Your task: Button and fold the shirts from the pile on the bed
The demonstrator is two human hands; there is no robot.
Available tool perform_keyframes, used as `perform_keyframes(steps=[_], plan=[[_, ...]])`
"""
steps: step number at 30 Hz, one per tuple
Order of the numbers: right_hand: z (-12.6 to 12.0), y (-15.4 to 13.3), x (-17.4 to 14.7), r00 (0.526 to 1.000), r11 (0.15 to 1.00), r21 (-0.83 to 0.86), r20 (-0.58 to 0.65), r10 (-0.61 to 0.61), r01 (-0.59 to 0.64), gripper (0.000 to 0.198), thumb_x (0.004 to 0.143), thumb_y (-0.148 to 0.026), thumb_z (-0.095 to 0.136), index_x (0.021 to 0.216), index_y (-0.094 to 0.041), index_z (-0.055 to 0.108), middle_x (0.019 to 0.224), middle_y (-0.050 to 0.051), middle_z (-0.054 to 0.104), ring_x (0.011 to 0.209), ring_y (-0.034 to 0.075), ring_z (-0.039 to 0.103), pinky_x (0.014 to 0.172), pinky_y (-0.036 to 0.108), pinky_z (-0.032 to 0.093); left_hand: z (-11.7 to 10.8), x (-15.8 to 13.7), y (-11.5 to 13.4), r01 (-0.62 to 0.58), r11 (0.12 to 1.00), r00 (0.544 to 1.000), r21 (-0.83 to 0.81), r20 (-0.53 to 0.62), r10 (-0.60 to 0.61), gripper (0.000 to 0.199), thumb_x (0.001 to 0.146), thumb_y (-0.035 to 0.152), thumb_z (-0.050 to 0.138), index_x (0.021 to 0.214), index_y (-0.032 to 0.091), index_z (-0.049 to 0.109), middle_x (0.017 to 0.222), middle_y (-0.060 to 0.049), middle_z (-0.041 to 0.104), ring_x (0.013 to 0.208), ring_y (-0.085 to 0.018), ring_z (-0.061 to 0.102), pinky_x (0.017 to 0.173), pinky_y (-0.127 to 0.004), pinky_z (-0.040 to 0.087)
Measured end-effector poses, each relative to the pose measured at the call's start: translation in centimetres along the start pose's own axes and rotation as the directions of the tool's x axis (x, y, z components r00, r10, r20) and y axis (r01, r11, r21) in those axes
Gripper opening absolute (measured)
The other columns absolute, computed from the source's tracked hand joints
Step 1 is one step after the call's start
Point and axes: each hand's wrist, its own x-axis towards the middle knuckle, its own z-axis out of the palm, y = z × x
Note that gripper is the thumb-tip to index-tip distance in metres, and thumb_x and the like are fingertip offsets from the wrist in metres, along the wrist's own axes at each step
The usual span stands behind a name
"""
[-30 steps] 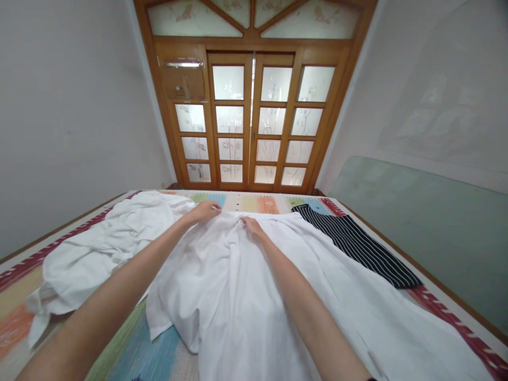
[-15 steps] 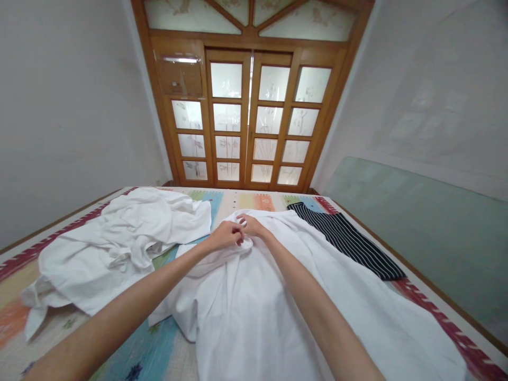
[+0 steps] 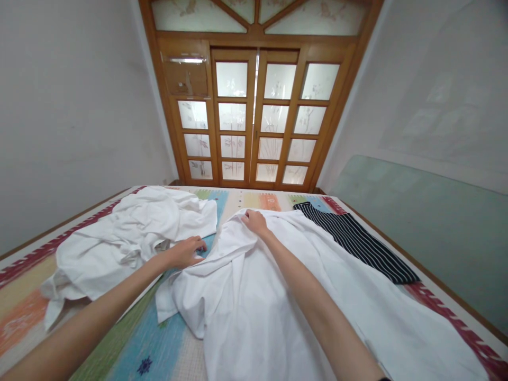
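The right hand (image 3: 254, 221) pinches the upper edge of a loose white cloth garment (image 3: 250, 307), lower centre; the left hand (image 3: 186, 253) curls at its left edge — grip unclear. Beneath: a multicoloured patterned cover (image 3: 137, 341); upper centre — brown wooden glass-paned doors (image 3: 273, 119).

Between the white heap (image 3: 151, 217) on the left and the white sheet (image 3: 254, 307), a lane of patterned cover (image 3: 146, 328) is running, wider near and narrowing far. The left hand (image 3: 186, 253) is hanging over that lane, and its forearm is crossing the near left. Past the sheet's far edge, a band of cover is lying open toward the doors (image 3: 275, 119). On the right, striped cloth (image 3: 357, 246) and the green board (image 3: 420, 217) are hemming the sheet in.
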Motion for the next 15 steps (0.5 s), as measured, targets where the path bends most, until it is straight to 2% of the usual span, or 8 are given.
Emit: perform_keyframes(steps=[2, 4, 7, 10, 12, 15], plan=[[-0.8, 1.4, 0.9, 0.986, 0.973, 0.186, -0.068, 0.15, -0.136, 0.018, 0.085, -0.027, 0.051, 0.089, -0.018, 0.065, 0.096, 0.011, 0.072, 0.092, 0.022, 0.067, 0.078, 0.03, 0.049, -0.2, -0.9, -0.2, 0.024, 0.999, 1.0, 0.033, 0.015, -0.025, 0.027, 0.074, 0.041, 0.056, 0.09, 0.021, 0.066, 0.095, -0.008, 0.067, 0.088, -0.024, 0.063, 0.078, -0.03, 0.046], [-1.5, 3.0, 1.6, 0.966, 0.934, 0.283, -0.073, 0.249, -0.219, 0.021, 0.087, -0.025, 0.045, 0.091, -0.017, 0.064, 0.089, 0.01, 0.073, 0.078, 0.019, 0.069, 0.069, 0.027, 0.052, -0.4, -1.6, -0.4, 0.053, 0.997, 0.998, 0.048, 0.043, -0.055, 0.022, 0.074, 0.04, 0.055, 0.082, 0.021, 0.065, 0.088, -0.008, 0.068, 0.084, -0.024, 0.063, 0.075, -0.03, 0.045], [-1.8, 5.3, 1.8, 0.943, 0.896, 0.33, -0.04, 0.329, -0.298, 0.024, 0.089, -0.022, 0.04, 0.093, -0.016, 0.063, 0.077, 0.008, 0.073, 0.058, 0.015, 0.067, 0.054, 0.023, 0.051, -1.1, -2.4, -0.4, 0.054, 0.998, 0.989, 0.039, 0.133, -0.059, 0.016, 0.071, 0.034, 0.054, 0.071, 0.021, 0.063, 0.081, -0.007, 0.069, 0.079, -0.024, 0.063, 0.072, -0.03, 0.043], [-1.4, 7.0, 1.4, 0.919, 0.865, 0.339, -0.003, 0.394, -0.37, 0.019, 0.089, -0.021, 0.044, 0.085, -0.017, 0.062, 0.068, 0.007, 0.071, 0.047, 0.014, 0.063, 0.046, 0.021, 0.047, -2.2, -3.1, 0.3, 0.03, 0.999, 0.981, -0.024, 0.192, -0.025, 0.017, 0.071, 0.036, 0.054, 0.066, 0.022, 0.063, 0.077, -0.006, 0.069, 0.077, -0.023, 0.063, 0.071, -0.028, 0.042], [-1.1, 7.8, 1.2, 0.905, 0.854, 0.323, 0.019, 0.425, -0.408, 0.015, 0.087, -0.021, 0.049, 0.08, -0.016, 0.062, 0.06, 0.006, 0.068, 0.043, 0.015, 0.06, 0.044, 0.022, 0.046, -3.2, -3.4, 1.1, 0.043, 0.996, 0.989, -0.08, 0.144, -0.031, 0.023, 0.073, 0.042, 0.054, 0.071, 0.022, 0.065, 0.08, -0.005, 0.07, 0.079, -0.023, 0.064, 0.071, -0.028, 0.043], [-0.9, 8.2, 0.9, 0.892, 0.854, 0.291, -0.009, 0.453, -0.431, 0.008, 0.084, -0.019, 0.055, 0.084, -0.015, 0.062, 0.06, 0.007, 0.068, 0.05, 0.018, 0.063, 0.049, 0.025, 0.049, -4.9, -3.7, 2.2, 0.097, 0.987, 0.994, -0.124, -0.029, -0.102, 0.035, 0.076, 0.053, 0.051, 0.077, 0.02, 0.065, 0.083, -0.004, 0.07, 0.079, -0.023, 0.063, 0.071, -0.028, 0.044]])
